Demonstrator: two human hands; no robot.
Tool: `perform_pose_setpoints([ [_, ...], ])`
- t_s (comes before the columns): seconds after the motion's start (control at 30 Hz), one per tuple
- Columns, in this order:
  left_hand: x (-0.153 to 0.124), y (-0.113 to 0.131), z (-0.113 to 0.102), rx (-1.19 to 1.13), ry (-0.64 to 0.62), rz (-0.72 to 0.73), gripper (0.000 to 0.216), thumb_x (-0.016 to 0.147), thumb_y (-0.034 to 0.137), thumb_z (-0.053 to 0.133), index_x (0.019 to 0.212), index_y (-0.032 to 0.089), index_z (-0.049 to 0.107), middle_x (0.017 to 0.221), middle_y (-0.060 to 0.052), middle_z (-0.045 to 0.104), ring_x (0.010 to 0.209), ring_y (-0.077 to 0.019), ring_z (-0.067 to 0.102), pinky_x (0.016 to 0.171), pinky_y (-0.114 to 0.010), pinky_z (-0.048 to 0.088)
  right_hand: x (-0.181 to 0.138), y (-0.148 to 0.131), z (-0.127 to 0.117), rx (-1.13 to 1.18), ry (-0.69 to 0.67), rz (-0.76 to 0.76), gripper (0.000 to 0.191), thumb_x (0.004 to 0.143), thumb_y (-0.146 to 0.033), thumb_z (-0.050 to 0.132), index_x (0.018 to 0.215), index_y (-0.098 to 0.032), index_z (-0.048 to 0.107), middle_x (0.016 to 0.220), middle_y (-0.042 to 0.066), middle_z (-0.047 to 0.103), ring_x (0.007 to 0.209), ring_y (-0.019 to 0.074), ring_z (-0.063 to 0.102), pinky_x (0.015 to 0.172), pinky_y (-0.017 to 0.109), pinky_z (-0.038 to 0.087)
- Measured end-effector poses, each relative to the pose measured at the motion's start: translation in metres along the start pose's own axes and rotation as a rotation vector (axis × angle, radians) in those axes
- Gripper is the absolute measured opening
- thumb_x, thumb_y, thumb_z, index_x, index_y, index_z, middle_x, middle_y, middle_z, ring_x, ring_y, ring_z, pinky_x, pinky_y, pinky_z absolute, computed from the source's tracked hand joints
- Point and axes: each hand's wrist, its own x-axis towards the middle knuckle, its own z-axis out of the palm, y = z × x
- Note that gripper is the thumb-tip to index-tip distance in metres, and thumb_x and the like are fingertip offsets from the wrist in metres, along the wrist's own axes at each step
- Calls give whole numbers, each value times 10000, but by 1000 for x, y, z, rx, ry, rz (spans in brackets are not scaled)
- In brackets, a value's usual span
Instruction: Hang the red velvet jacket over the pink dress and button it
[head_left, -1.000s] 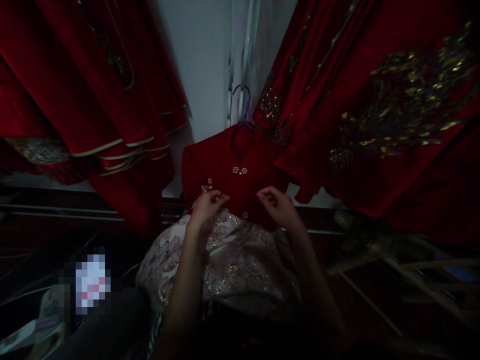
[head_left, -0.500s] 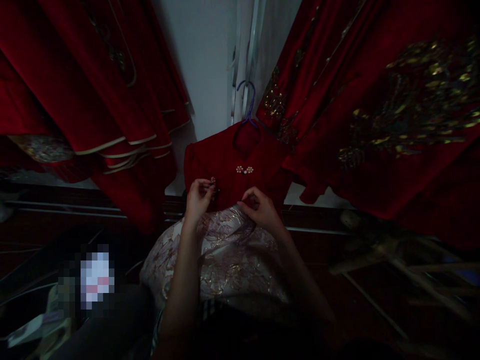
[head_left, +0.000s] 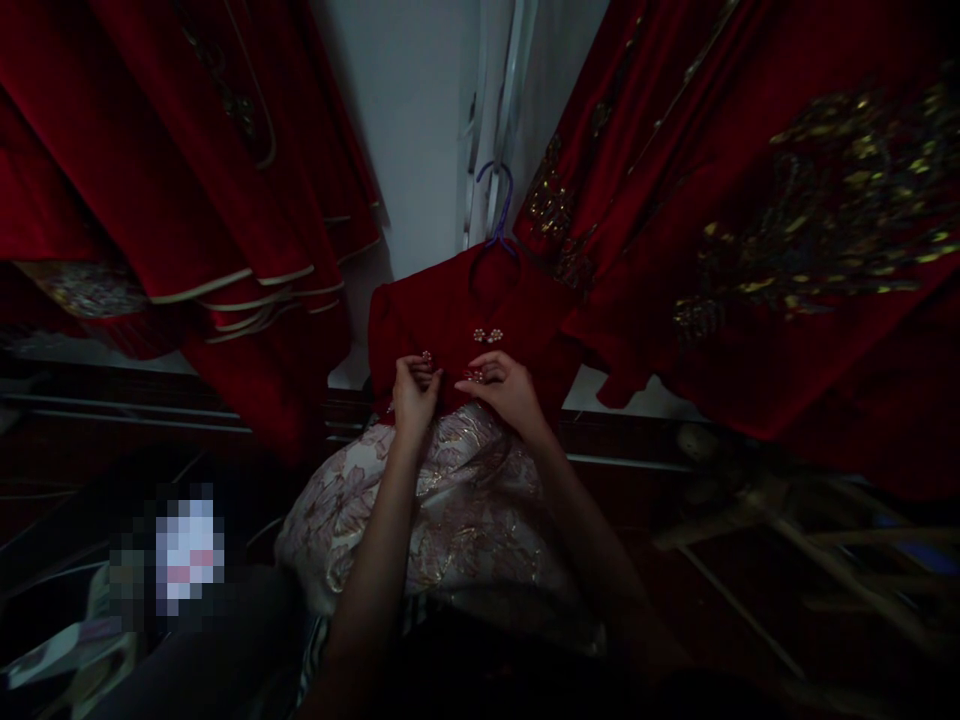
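A small red jacket [head_left: 442, 315] hangs on a purple hanger [head_left: 496, 205] against a white wall. Pearl clasps [head_left: 487, 336] run down its front. Below it spreads a pale brocade skirt [head_left: 450, 510] with pink and gold flowers. My left hand [head_left: 414, 392] pinches the left half of a pearl clasp on the jacket front. My right hand [head_left: 504, 385] pinches the jacket's front edge with the matching half of that clasp. The two hands are almost touching, just below the fastened upper clasp.
Red velvet robes with gold trim [head_left: 225, 200] hang at the left. More red robes with gold embroidery [head_left: 787, 230] hang at the right. A dark rail [head_left: 150, 415] runs along the wall. A pale stand's legs [head_left: 787, 520] lie low at the right.
Both hands have risen up the jacket front and come together. They were apart near the jacket's hem one second ago. Now they meet at a clasp below the collar.
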Motion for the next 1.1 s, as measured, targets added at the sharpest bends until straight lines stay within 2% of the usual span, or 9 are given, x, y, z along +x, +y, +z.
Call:
perform_pose_setpoints([
  [0.13, 2, -3, -1, -25, 48, 19, 247, 821, 296, 601, 1005, 189, 474, 853, -16, 586, 756, -99, 604, 711, -226, 506, 20, 18, 18, 28, -98, -5, 345, 669, -409, 761, 900, -168, 676, 757, 34, 678, 671, 140, 644, 632, 260, 532],
  [0.23, 4, -7, -4, -42, 90, 22, 336, 762, 277, 662, 1027, 186, 476, 913, -34, 573, 812, -111, 602, 726, -235, 521, 23, 28, 26, 24, -94, 4, 300, 716, -375, 723, 943, -182, 686, 797, 31, 684, 679, 129, 648, 634, 254, 542],
  [0.3, 5, -10, -6, -109, 58, -1, 410, 716, 259, 698, 1048, 187, 468, 952, -43, 570, 845, -117, 604, 734, -238, 527, 22, 30, 27, -12, -76, -18, 276, 732, -346, 709, 962, -195, 683, 824, 25, 685, 706, 122, 648, 660, 248, 543],
  [0.43, 5, -9, -6, -237, -21, -50, 435, 696, 213, 676, 1067, 191, 451, 915, -23, 583, 821, -104, 618, 763, -242, 522, 20, 27, 28, -70, -74, -54, 246, 754, -288, 677, 983, -199, 663, 826, 14, 674, 710, 112, 644, 671, 236, 538],
  [0.53, 5, -7, -6, -276, -29, -92, 430, 669, 177, 664, 1048, 191, 460, 867, -4, 587, 771, -93, 621, 759, -241, 520, 21, 24, 33, -101, -48, -58, 228, 754, -262, 667, 973, -202, 648, 814, 8, 670, 704, 112, 642, 654, 230, 533],
  [0.67, 5, -9, -4, -298, -42, -114, 331, 659, 185, 664, 959, 172, 523, 889, -34, 624, 811, -112, 639, 789, -267, 530, 27, 22, 41, -97, -34, -78, 150, 767, -241, 639, 911, -197, 635, 849, 22, 687, 732, 122, 653, 679, 246, 540],
  [0.93, 2, -2, -5, -285, 15, -128, 291, 708, 275, 666, 955, 122, 663, 974, -96, 711, 856, -157, 678, 841, -320, 547, 27, 20, 50, -140, -26, -153, 94, 813, -233, 580, 900, -214, 612, 915, 21, 672, 795, 119, 637, 714, 246, 547],
  [1.1, 0, 0, -9, -197, 56, -114, 289, 722, 299, 665, 948, 124, 702, 920, -83, 731, 802, -159, 686, 795, -305, 558, 19, 20, 54, -127, 28, -203, 94, 856, -263, 542, 907, -212, 603, 930, 28, 637, 799, 118, 618, 674, 226, 543],
])
